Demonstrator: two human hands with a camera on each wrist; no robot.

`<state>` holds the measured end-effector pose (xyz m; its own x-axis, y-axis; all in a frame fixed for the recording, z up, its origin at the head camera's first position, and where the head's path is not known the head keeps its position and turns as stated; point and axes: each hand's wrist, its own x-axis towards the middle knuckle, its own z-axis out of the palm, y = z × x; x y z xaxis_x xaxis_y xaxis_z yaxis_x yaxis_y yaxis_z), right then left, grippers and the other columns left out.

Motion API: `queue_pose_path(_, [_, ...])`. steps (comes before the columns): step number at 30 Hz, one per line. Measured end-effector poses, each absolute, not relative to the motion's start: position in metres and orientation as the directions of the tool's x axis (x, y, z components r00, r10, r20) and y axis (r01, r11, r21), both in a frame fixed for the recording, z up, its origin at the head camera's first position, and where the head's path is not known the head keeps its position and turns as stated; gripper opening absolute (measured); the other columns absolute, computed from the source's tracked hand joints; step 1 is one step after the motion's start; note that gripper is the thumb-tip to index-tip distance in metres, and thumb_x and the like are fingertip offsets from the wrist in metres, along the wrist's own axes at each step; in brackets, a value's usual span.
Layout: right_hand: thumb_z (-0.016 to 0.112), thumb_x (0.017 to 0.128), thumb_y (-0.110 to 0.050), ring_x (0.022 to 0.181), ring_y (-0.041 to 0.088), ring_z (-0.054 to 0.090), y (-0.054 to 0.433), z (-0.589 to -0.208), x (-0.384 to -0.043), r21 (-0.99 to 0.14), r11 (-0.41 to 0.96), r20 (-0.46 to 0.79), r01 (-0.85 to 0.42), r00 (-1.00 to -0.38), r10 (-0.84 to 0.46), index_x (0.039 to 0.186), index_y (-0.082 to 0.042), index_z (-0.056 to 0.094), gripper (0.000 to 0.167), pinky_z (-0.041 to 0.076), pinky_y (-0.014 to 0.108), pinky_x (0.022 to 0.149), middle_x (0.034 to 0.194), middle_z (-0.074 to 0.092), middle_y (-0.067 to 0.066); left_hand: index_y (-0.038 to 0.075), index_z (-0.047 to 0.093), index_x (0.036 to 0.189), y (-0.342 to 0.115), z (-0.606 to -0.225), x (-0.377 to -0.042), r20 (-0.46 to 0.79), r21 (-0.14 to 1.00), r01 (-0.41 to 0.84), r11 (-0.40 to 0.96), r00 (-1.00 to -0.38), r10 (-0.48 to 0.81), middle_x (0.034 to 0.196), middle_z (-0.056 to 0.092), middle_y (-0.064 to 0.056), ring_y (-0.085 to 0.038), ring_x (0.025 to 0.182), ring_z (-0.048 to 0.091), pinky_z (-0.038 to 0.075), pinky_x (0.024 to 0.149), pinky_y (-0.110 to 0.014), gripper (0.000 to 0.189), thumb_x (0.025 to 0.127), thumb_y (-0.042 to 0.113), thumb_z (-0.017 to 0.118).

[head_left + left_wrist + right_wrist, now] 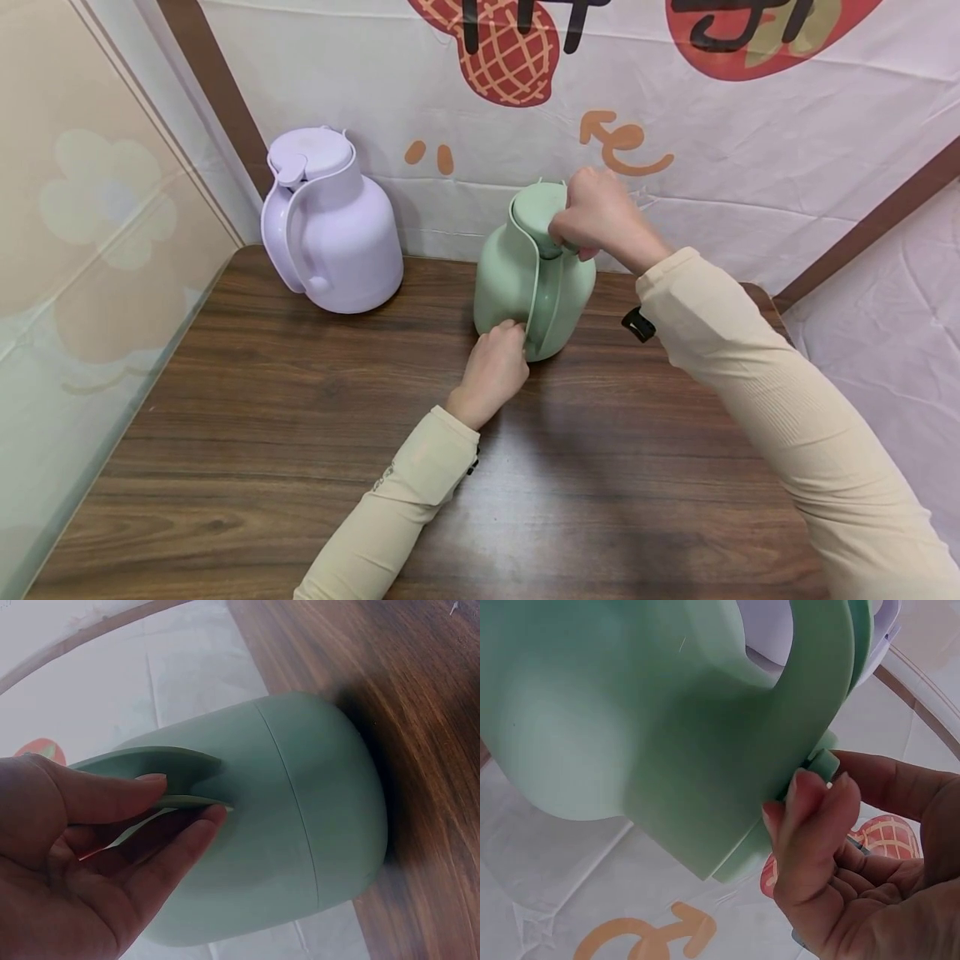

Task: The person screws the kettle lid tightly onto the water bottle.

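Note:
A pale green thermos jug [497, 267] stands upright on the wooden table, its handle facing the wearer. My left hand [495, 367] pinches the lower part of the handle [142, 759], thumb on one side and fingers on the other in the left wrist view. Up at the round lid [536, 212], my right hand [600, 212] has its fingers bent over the lid's near right edge. The right wrist view shows thumb and fingertips on either side of the small lid tab [825, 763], pinching it.
A lilac thermos jug [352, 242] stands at the back left of the brown wooden table [300, 417], its handle towards the front left. Behind the table hangs a white printed cloth [337, 67], close to both jugs. Another cloth panel [90, 275] borders the left side.

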<state>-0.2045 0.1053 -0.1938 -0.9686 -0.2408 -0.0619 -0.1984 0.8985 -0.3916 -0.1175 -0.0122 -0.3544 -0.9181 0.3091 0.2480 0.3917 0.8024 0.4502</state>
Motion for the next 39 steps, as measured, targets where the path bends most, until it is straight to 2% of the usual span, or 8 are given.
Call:
queue_pose_path(10, [0.050,0.063,-0.002,0.040,0.019,0.056,0.1021,-0.1940,-0.2015,-0.397,0.903,-0.067,-0.162,-0.977,-0.204,0.046,-0.011,0.039,0.022,0.042,0.025,0.041,0.036,0.034,-0.002,0.001,0.060,0.074,-0.0117,-0.3545,-0.1174,0.238,0.457,0.382,0.803,-0.923,0.304,0.070,0.053,-0.008,-0.028,0.065,0.059,0.048,0.059,-0.038,0.010,0.077,-0.008,0.058])
queue_pose_path(17, [0.049,0.062,0.000,0.039,0.022,0.056,0.1016,-0.1951,-0.1990,-0.445,0.883,-0.063,-0.150,-0.978,-0.198,0.047,-0.011,0.038,0.021,0.041,0.025,0.040,0.036,0.032,-0.003,0.000,0.061,0.074,-0.0118,-0.3545,-0.1168,0.258,0.468,0.396,0.790,-0.916,0.307,0.071,0.054,-0.010,-0.029,0.066,0.059,0.049,0.060,-0.039,0.010,0.075,-0.011,0.059])
queue_pose_path(25, [0.047,0.060,0.000,0.039,0.022,0.057,0.0996,-0.1956,-0.1975,-0.457,0.877,-0.047,-0.151,-0.980,-0.194,0.047,-0.011,0.039,0.018,0.039,0.025,0.040,0.036,0.036,-0.001,0.001,0.059,0.072,-0.0126,-0.3541,-0.1163,0.253,0.479,0.393,0.785,-0.918,0.306,0.069,0.053,-0.009,-0.027,0.063,0.058,0.048,0.058,-0.038,0.013,0.076,-0.012,0.057])
queue_pose_path(39, [0.048,0.061,0.000,0.038,0.022,0.056,0.0982,-0.1960,-0.1969,-0.461,0.876,-0.044,-0.142,-0.982,-0.182,0.046,-0.011,0.037,0.021,0.039,0.025,0.040,0.036,0.038,0.001,-0.001,0.062,0.076,-0.0122,-0.3537,-0.1161,0.251,0.483,0.389,0.784,-0.920,0.302,0.072,0.054,-0.010,-0.029,0.066,0.059,0.049,0.060,-0.039,0.010,0.075,-0.011,0.058])
